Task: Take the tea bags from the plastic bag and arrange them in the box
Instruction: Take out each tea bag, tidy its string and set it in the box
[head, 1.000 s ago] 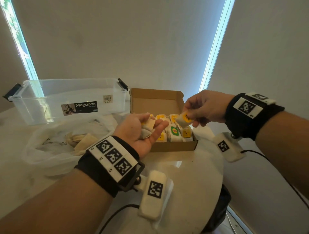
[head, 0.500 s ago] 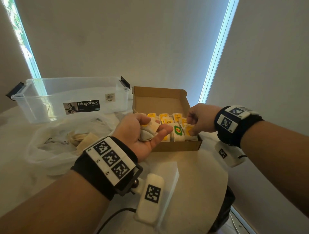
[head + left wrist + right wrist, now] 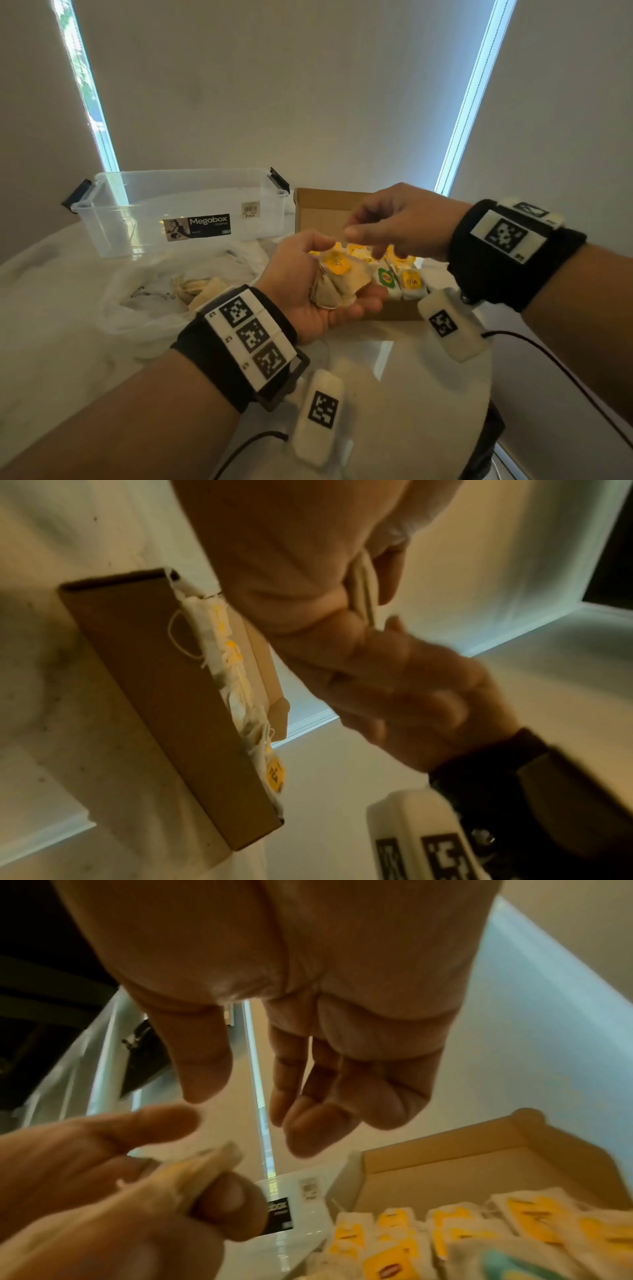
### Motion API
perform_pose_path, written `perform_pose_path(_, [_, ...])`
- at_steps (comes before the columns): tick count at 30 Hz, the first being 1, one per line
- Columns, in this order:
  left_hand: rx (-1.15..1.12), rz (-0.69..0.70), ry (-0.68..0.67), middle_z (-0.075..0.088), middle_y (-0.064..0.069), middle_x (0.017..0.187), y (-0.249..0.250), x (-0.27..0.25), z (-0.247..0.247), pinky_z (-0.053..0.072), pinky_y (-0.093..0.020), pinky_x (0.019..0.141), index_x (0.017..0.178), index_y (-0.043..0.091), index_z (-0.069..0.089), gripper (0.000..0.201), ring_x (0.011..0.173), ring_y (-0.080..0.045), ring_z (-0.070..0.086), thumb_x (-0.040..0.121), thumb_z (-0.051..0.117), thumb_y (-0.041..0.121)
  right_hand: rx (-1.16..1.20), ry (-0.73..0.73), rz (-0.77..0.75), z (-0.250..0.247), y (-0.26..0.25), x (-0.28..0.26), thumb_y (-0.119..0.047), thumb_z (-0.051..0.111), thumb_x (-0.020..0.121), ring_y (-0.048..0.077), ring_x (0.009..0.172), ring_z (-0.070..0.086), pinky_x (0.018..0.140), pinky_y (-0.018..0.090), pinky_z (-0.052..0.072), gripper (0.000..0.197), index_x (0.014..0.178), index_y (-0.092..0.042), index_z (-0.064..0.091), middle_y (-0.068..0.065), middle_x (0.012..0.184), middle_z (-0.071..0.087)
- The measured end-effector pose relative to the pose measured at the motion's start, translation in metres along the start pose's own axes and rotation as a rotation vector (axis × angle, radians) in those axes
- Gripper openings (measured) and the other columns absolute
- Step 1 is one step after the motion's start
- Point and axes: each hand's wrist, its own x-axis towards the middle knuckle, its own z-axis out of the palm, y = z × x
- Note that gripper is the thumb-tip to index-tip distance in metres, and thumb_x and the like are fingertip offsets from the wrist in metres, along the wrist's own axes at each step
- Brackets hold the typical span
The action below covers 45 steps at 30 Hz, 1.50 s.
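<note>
Tea bags (image 3: 342, 284), a small beige bunch with a yellow tag on top, lie gripped in the curled fingers of the left hand (image 3: 301, 291), just in front of the cardboard box (image 3: 325, 209) on the counter (image 3: 404, 394). Right hand (image 3: 400, 222) hovers above the box's front rows with relaxed fingers, holding nothing. More tea bags (image 3: 400, 277) stand packed in the box. Left of the box lies the plastic bag (image 3: 164, 291) with further bags inside; behind it stands a clear Megabox tub (image 3: 178, 209).
</note>
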Motion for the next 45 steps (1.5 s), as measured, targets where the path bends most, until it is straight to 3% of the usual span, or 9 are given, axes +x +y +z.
perform_pose_path(3, [0.120,-0.017,-0.069,0.065,-0.027,0.090,0.001,-0.007,-0.003,0.050,-0.022,0.037,0.129,0.009,0.061,0.088,0.048,-0.024,0.064,0.087,0.032,0.080,-0.098,-0.135,-0.148,0.012,-0.016,0.000,-0.037,0.073,0.088,-0.001,0.085,0.066,0.081,0.021,0.049,0.028,0.116,-0.036,0.070,-0.016,0.098,0.071])
perform_pose_path(6, [0.159,-0.005,-0.074,0.066,-0.023,0.088,0.001,-0.012,-0.006,0.044,-0.018,0.034,0.119,0.012,0.066,0.098,0.045,-0.020,0.061,0.079,0.024,0.091,-0.125,-0.115,-0.179,0.016,-0.022,0.003,-0.030,0.079,0.084,-0.005,0.075,0.066,0.076,0.021,0.053,0.011,0.094,-0.033,0.076,-0.013,0.088,0.074])
perform_pose_path(10, [0.185,0.065,0.024,0.070,-0.022,0.095,0.005,-0.021,-0.008,0.044,-0.019,0.036,0.116,0.008,0.066,0.068,0.050,-0.019,0.062,0.088,0.048,0.067,-0.042,-0.046,-0.170,0.014,-0.026,0.007,-0.027,0.081,0.082,0.013,0.070,0.070,0.080,0.032,0.060,0.007,0.083,-0.022,0.077,-0.001,0.079,0.076])
perform_pose_path(13, [0.231,0.181,0.179,0.073,-0.015,0.093,0.004,-0.022,-0.009,0.043,-0.016,0.035,0.120,0.008,0.062,0.030,0.051,-0.012,0.059,0.096,0.059,0.025,0.034,0.068,-0.127,0.012,-0.026,0.011,-0.023,0.081,0.081,0.006,0.061,0.067,0.065,0.021,0.057,0.007,0.081,-0.018,0.075,-0.003,0.071,0.074])
perform_pose_path(16, [0.259,0.291,0.281,0.071,-0.012,0.087,0.002,-0.020,-0.010,0.041,-0.016,0.036,0.118,0.006,0.062,0.021,0.048,-0.009,0.058,0.098,0.058,0.012,0.108,0.094,-0.079,0.011,-0.029,0.011,-0.014,0.077,0.085,0.004,0.058,0.069,0.054,0.011,0.050,0.004,0.086,-0.013,0.074,-0.003,0.069,0.074])
perform_pose_path(27, [0.144,0.455,0.379,0.071,-0.013,0.083,0.005,-0.033,-0.015,0.051,-0.019,0.041,0.111,0.005,0.056,0.015,0.055,-0.014,0.069,0.098,0.058,0.012,0.359,0.100,0.015,0.020,-0.038,0.006,0.004,0.071,0.087,0.017,0.065,0.074,0.063,0.028,0.057,0.011,0.095,-0.003,0.070,0.015,0.079,0.076])
perform_pose_path(33, [-0.179,0.396,0.395,0.074,-0.016,0.074,0.015,-0.040,-0.024,0.053,-0.021,0.041,0.115,0.003,0.059,0.023,0.059,-0.017,0.072,0.103,0.052,0.021,0.474,0.137,0.057,0.026,-0.044,0.009,0.011,0.065,0.089,0.015,0.054,0.070,0.055,0.026,0.060,0.013,0.096,0.000,0.067,0.008,0.066,0.070])
perform_pose_path(37, [-0.052,0.417,0.378,0.072,-0.010,0.076,0.015,-0.043,-0.024,0.052,-0.017,0.044,0.112,0.004,0.061,0.015,0.061,-0.012,0.071,0.099,0.056,0.009,0.455,0.128,0.053,0.029,-0.044,0.013,0.012,0.063,0.088,0.018,0.054,0.067,0.057,0.031,0.060,0.014,0.093,0.000,0.067,0.012,0.070,0.067])
perform_pose_path(45, [0.027,0.444,0.429,0.070,-0.012,0.082,0.012,-0.038,-0.026,0.052,-0.018,0.044,0.116,0.003,0.060,0.019,0.059,-0.012,0.071,0.099,0.055,0.010,0.115,0.076,-0.007,0.028,-0.045,0.023,-0.018,0.077,0.087,0.008,0.059,0.067,0.058,0.020,0.056,0.002,0.088,-0.017,0.078,0.004,0.078,0.076])
